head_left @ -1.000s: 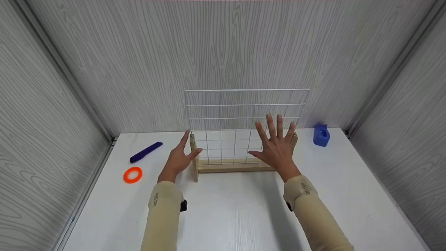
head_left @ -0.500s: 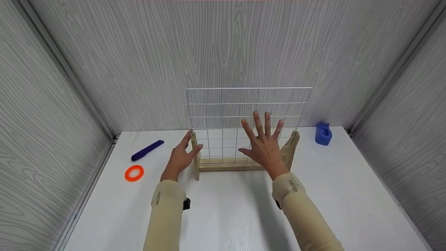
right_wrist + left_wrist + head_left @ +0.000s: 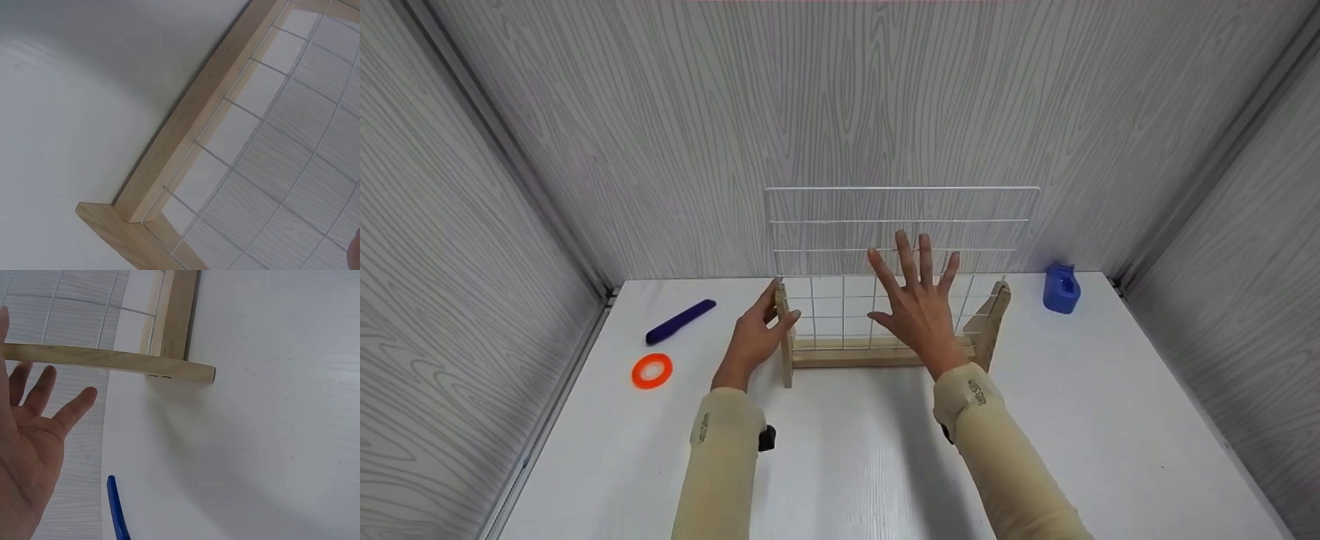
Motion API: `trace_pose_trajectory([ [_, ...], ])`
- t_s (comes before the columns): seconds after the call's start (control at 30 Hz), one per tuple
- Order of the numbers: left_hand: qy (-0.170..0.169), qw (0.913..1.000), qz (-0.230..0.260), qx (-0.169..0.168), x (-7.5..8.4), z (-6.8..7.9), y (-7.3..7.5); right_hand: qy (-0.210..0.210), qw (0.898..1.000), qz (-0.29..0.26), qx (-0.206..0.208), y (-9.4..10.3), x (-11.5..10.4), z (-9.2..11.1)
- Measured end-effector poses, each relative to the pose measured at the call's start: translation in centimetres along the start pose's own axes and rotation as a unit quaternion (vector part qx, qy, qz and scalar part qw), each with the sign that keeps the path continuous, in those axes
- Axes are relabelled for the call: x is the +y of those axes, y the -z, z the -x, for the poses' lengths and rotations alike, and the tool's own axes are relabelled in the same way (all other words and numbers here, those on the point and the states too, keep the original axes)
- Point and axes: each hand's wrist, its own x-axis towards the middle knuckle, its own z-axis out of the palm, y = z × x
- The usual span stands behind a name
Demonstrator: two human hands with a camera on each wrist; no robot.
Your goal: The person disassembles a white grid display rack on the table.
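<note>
A white wire grid panel [image 3: 900, 188] stands upright in a wooden stand [image 3: 870, 358] against the back wall. My left hand [image 3: 754, 339] is at the stand's left side post [image 3: 786, 352], with its thumb in front and its fingers behind. In the left wrist view, the loosely bent fingers [image 3: 76, 410] lie along the outer face of that post. My right hand [image 3: 919, 311] is spread wide in front of the grid and holds nothing. The right wrist view shows the stand's base bar [image 3: 185, 121] and the lower grid wires, with only a bit of skin at the right edge.
On the left of the white table [image 3: 840, 465] lie a dark blue-purple elongated object [image 3: 681, 322] and an orange ring [image 3: 652, 370]. A blue plastic object with an opening [image 3: 1061, 289] is at the back right. Wood-grain panels [image 3: 840, 97] wall the back and sides.
My right hand has moved left across the front of the grid, still spread. My left hand's fingers have bent in around the left post.
</note>
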Motion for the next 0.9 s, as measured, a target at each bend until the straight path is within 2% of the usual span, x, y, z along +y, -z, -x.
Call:
trace_pose_trajectory([
  [0.2,-0.002,0.9999,0.005,0.013,-0.4,-0.2,-0.2,-0.007,0.999,0.022,-0.025,0.0,0.1,-0.5],
  [0.4,0.011,0.9993,0.034,0.008,-0.6,-0.4,-0.1,-0.014,0.999,0.022,-0.026,-0.2,0.0,-0.9],
  [0.6,0.030,0.9962,0.081,0.011,-0.4,-0.4,-0.4,-0.025,1.000,0.016,0.005,-0.5,-0.4,-1.3],
  [0.8,0.018,0.9955,0.092,0.013,-0.6,-0.2,-0.9,-0.047,0.998,0.018,0.030,-0.8,-0.8,-1.3],
  [0.9,0.026,0.9944,0.101,0.013,-0.8,0.0,-0.8,-0.048,0.998,0.017,0.038,-1.0,-1.1,-1.4],
])
